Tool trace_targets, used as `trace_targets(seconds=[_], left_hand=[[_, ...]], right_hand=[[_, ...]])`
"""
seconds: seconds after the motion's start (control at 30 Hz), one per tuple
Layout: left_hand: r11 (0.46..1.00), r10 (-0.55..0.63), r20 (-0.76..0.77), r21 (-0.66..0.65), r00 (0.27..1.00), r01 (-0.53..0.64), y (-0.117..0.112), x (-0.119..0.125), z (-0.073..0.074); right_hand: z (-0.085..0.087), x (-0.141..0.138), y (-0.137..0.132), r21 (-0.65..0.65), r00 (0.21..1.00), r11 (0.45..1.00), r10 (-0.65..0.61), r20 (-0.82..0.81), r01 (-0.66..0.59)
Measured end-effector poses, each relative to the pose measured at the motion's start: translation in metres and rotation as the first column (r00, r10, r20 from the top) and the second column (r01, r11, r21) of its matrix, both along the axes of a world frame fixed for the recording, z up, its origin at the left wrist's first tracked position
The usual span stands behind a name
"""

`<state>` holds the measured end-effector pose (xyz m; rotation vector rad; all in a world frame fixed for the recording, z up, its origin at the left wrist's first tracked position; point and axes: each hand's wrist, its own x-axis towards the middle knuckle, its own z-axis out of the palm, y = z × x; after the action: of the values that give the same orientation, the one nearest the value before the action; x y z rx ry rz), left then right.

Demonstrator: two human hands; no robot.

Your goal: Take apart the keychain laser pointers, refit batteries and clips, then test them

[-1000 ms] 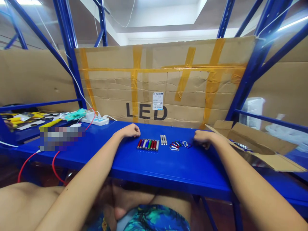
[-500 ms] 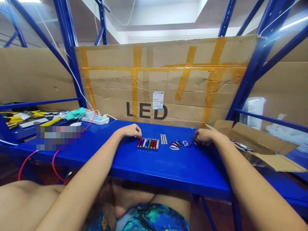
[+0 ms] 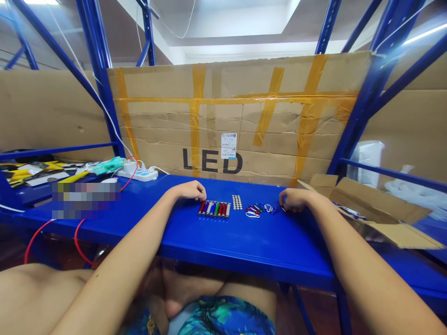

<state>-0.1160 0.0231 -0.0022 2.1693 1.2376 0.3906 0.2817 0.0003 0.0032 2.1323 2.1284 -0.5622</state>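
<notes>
A row of several small coloured flashlights [image 3: 214, 209] lies on the blue metal shelf [image 3: 226, 237]. My left hand [image 3: 190, 190] rests on the shelf just left of and behind that row, fingers curled, nothing visible in them. A block of small silver button cells [image 3: 237, 202] sits right of the flashlights. Further right lie several coloured carabiner clips [image 3: 260, 209]. My right hand [image 3: 293, 199] rests beside the clips at their right end, fingers curled down near a red bit; what they hold is hidden.
A taped cardboard sheet marked LED [image 3: 230, 121] stands behind the shelf. An open cardboard box [image 3: 370, 209] lies at the right. A white power strip [image 3: 138, 174], red wires [image 3: 78, 237] and yellow tools [image 3: 31, 172] are at the left. Blue rack posts [image 3: 101, 79] flank the shelf.
My right hand has shifted slightly toward the clips. My left hand stays where it was.
</notes>
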Motion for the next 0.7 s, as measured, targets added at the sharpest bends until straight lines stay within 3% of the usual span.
trace_targets(seconds=[0.2, 0.3, 0.37, 0.5, 0.7], left_hand=[[1.0, 0.009, -0.02, -0.007, 1.0, -0.009, -0.003, 0.002, 0.003], [0.996, 0.085, -0.018, 0.035, 0.996, -0.084, 0.001, -0.001, 0.0], [0.972, 0.203, -0.019, 0.122, 0.979, -0.199, 0.006, -0.002, -0.005], [0.862, 0.423, -0.082, 0.344, 0.903, -0.373, 0.017, -0.004, -0.018], [0.843, 0.454, -0.129, 0.382, 0.881, -0.378, 0.021, 0.0, -0.029]], right_hand=[[0.009, -0.012, -0.015, -0.041, 0.999, 0.999, -0.032, 0.019, 0.033], [0.013, -0.017, -0.02, -0.069, 0.999, 0.997, -0.043, 0.013, 0.044], [0.014, -0.019, -0.023, -0.09, 0.999, 0.995, -0.037, 0.003, 0.037], [0.015, -0.022, -0.025, -0.103, 1.0, 0.994, -0.028, -0.004, 0.027], [0.016, -0.027, -0.025, -0.111, 0.999, 0.993, -0.025, 0.022, 0.028]])
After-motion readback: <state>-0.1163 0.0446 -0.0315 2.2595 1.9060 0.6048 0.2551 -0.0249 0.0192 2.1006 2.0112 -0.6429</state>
